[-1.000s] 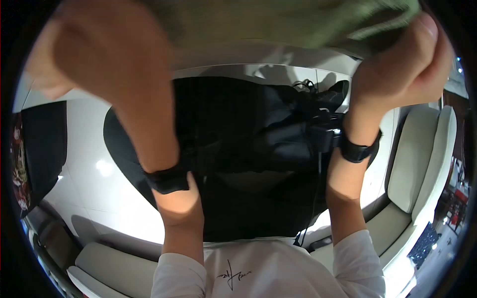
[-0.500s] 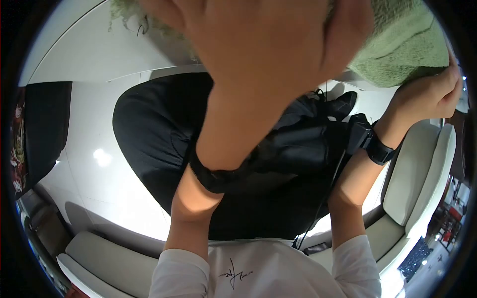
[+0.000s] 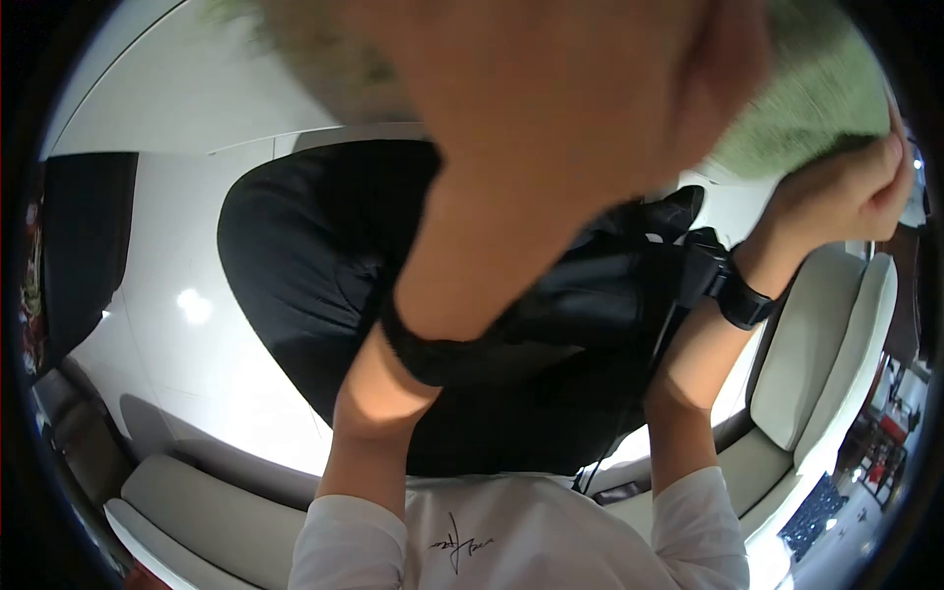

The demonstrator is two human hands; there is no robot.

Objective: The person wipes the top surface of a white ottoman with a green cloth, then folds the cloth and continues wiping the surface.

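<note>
A green towel [image 3: 811, 108] with a fuzzy, rough surface spans the upper part of the view, over a pale surface [image 3: 236, 79]. My right hand [image 3: 846, 187] is closed at its right edge, with the fingers curled around the cloth. Close to the camera, my left hand [image 3: 570, 88] covers the middle of the towel. It is smeared by motion and its fingers run out past the top edge. Each wrist carries a black band, and the band on the right one [image 3: 744, 300] has a dark box-shaped device beside it.
My legs in black trousers [image 3: 305, 256] are bent below the towel. White chairs [image 3: 816, 344] stand at the right and lower left [image 3: 216, 501]. A dark cloth [image 3: 88, 246] hangs at the left over the glossy white floor [image 3: 177, 364].
My left hand has shifted slightly right and blurred, and the towel beneath it has blurred too. My right hand keeps nearly the same place at the towel's edge.
</note>
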